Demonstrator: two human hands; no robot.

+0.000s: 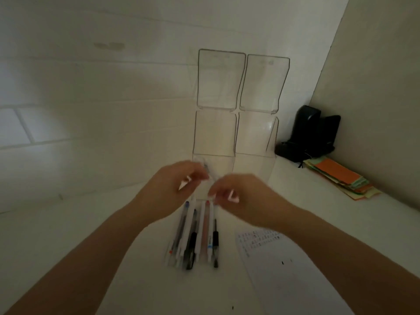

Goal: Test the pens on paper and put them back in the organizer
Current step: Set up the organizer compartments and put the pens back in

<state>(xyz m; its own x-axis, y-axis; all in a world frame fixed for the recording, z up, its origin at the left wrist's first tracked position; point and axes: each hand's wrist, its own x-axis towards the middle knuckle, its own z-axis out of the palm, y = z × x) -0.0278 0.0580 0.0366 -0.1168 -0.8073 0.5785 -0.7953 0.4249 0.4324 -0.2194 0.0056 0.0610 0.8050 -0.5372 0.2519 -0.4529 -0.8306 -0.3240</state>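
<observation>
A clear acrylic organizer [238, 105] with tiered compartments leans against the tiled wall, and no pens show in it. Several pens [195, 235] lie side by side on the white table in front of it. A sheet of paper [284, 269] with small marks near its top lies to their right. My left hand [172, 189] and my right hand [241, 198] are raised above the pens' far ends, close together. Between them is a pale, blurred pen [210, 172]; the left fingers pinch it, and the right fingers curl at its near end.
A black device [311, 133] stands in the back right corner. A stack of coloured paper slips [341, 178] lies beside it along the right wall. The tiled wall runs close behind the organizer.
</observation>
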